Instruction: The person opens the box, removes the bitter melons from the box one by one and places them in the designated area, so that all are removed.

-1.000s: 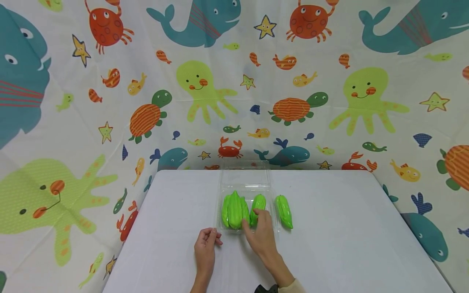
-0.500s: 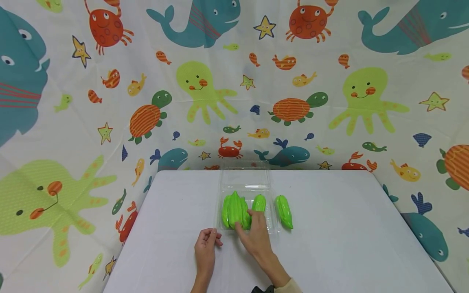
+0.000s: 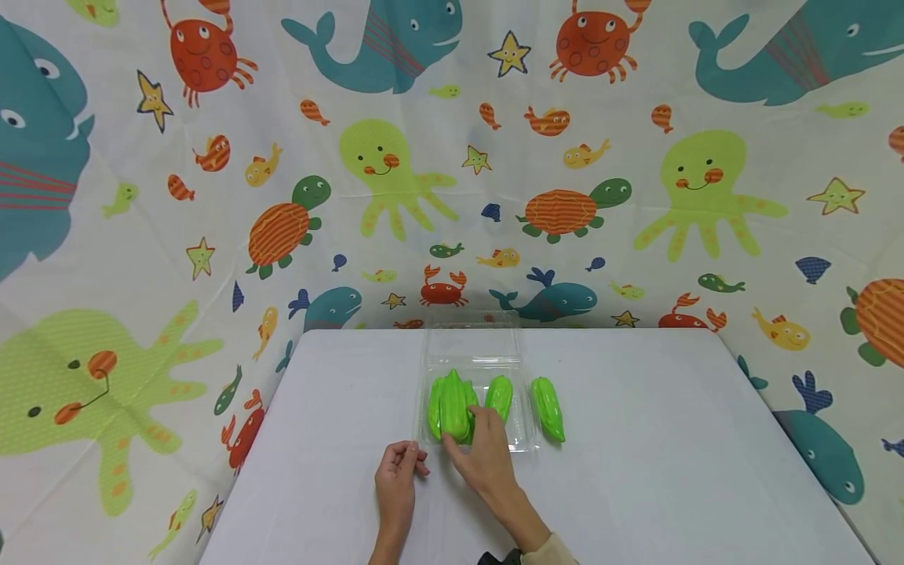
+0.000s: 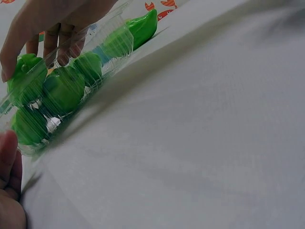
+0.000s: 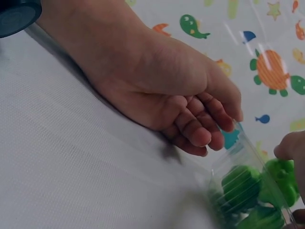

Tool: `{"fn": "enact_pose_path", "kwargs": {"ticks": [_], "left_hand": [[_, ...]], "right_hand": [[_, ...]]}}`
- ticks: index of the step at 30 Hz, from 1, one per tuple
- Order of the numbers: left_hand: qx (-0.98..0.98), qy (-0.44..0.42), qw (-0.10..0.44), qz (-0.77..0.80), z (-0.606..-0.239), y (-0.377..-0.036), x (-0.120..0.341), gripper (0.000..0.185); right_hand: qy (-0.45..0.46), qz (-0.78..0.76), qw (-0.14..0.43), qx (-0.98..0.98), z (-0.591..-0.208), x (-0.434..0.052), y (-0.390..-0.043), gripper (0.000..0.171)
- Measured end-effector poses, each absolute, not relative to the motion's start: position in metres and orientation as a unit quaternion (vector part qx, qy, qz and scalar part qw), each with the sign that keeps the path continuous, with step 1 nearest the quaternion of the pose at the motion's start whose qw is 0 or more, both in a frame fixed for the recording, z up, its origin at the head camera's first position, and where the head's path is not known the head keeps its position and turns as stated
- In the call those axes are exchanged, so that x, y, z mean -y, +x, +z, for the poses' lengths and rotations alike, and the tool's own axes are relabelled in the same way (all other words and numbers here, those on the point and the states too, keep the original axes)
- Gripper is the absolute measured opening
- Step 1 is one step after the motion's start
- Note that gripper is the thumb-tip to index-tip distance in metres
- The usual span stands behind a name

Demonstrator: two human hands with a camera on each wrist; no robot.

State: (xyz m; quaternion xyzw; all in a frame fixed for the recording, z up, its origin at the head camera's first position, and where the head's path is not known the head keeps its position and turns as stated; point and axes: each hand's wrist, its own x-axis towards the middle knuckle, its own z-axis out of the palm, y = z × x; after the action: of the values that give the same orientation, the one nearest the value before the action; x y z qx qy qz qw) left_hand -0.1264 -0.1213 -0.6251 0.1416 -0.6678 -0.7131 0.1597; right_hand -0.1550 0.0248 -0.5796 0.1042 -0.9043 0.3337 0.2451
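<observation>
Your right hand (image 3: 489, 463) has shifted left across the clear box (image 3: 521, 425) since the earlier frame, from beside the right-hand pod (image 3: 499, 392) to the near end of the top pod (image 3: 454, 402). That green pod lies lengthwise on the cluster, over the left pod (image 3: 434, 412) and the inner pod (image 3: 469, 390), all inside the box. Your right thumb sits on one side of it and your fingers curve round the other, a part-closed grasp; how firm it is you cannot tell. Your left hand has its fingers loosely bent, thumb and forefinger pinching the box's near left corner. Behind, the lid (image 3: 472, 343) lies folded open, and the loose pod (image 3: 547, 410) rests on the table (image 3: 636, 439) just right of the box.

Keep that corner pinch light but steady: the thin plastic probably slides or flexes easily. Bring thumb and fingers evenly onto the top pod's sides before applying force, since its ridged, shiny skin may roll. Move it straight up rather than sideways, so the pods beneath aren't dragged along, and keep your knuckles off the front rim.
</observation>
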Motion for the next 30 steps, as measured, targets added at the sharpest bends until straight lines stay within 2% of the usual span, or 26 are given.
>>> {"fn": "enact_pose_path", "kwargs": {"ticks": [8,30], "left_hand": [[0.676,0.147,0.157,-0.705,-0.6270,-0.1277,0.1223,0.018],[0.679,0.141,0.169,-0.701,-0.6288,-0.1290,0.1208,0.019]], "right_hand": [[0.108,0.312,0.255,0.909,-0.5811,-0.0230,-0.1564,0.061],[0.111,0.299,0.255,0.913,-0.5814,-0.0237,-0.1560,0.055]]}}
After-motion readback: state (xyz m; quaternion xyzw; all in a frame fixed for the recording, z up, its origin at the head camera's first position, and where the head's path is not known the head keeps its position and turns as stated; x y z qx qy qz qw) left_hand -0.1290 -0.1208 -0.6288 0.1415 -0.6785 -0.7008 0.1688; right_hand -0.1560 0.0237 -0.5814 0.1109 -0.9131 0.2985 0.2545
